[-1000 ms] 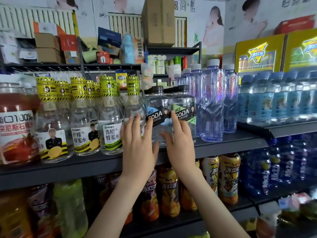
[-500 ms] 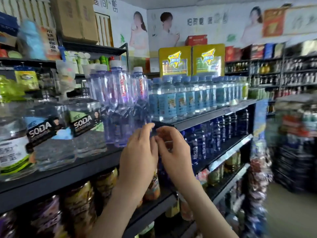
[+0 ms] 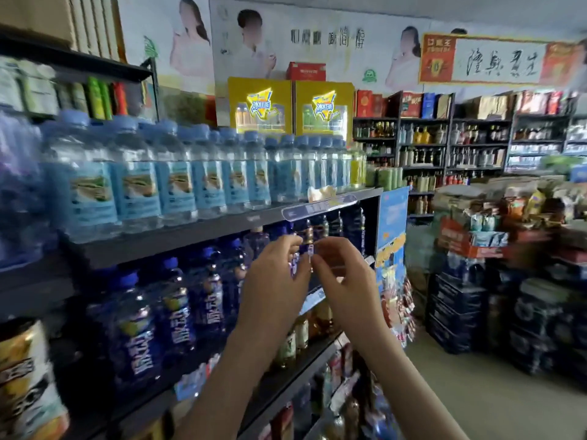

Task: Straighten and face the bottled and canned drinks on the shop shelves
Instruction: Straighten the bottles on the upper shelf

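I face a dark shop shelf (image 3: 190, 234). Its upper board carries a row of clear water bottles with light blue labels (image 3: 136, 192). Dark blue drink bottles (image 3: 178, 312) stand on the board below. My left hand (image 3: 273, 281) and my right hand (image 3: 344, 281) are raised side by side in front of the right part of that lower row. Their fingers are loosely curled towards each other, and I see nothing held in them. A narrow bottle (image 3: 307, 246) shows in the gap between the fingertips; whether they touch it is unclear. The view is blurred by motion.
Two yellow display boxes (image 3: 259, 106) stand on top of the shelf. Stacked drink crates and snack cartons (image 3: 460, 312) fill the right side of the aisle. Liquor shelves (image 3: 476, 138) line the back wall. Bare floor (image 3: 476, 395) runs between shelf and stacks.
My view and both hands have swung right along the shelf, from the soda bottles past the purple water bottles to the dark blue bottles one board lower. The hands left the soda bottle.
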